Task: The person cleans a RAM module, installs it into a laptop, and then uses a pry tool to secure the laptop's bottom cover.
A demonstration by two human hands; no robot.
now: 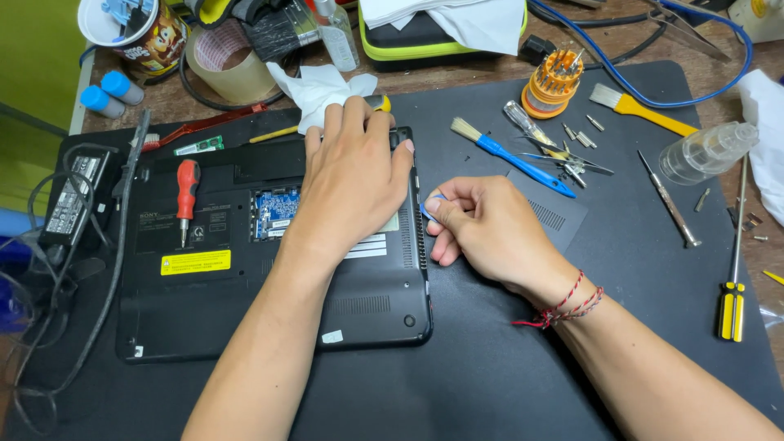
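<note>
Underneath, a black mat (pixel 490 359) on cluttered wood; left hand (pixel 351 184) flat on laptop (pixel 245 302), right hand (pixel 482 224) fingers pinching blue pick (pixel 428 209).

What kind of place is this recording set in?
Probably an electronics repair bench: an upturned black laptop with a bottom panel removed lies on a dark work mat, with a precision bit set, screwdrivers and cleaning brushes around it.
</note>
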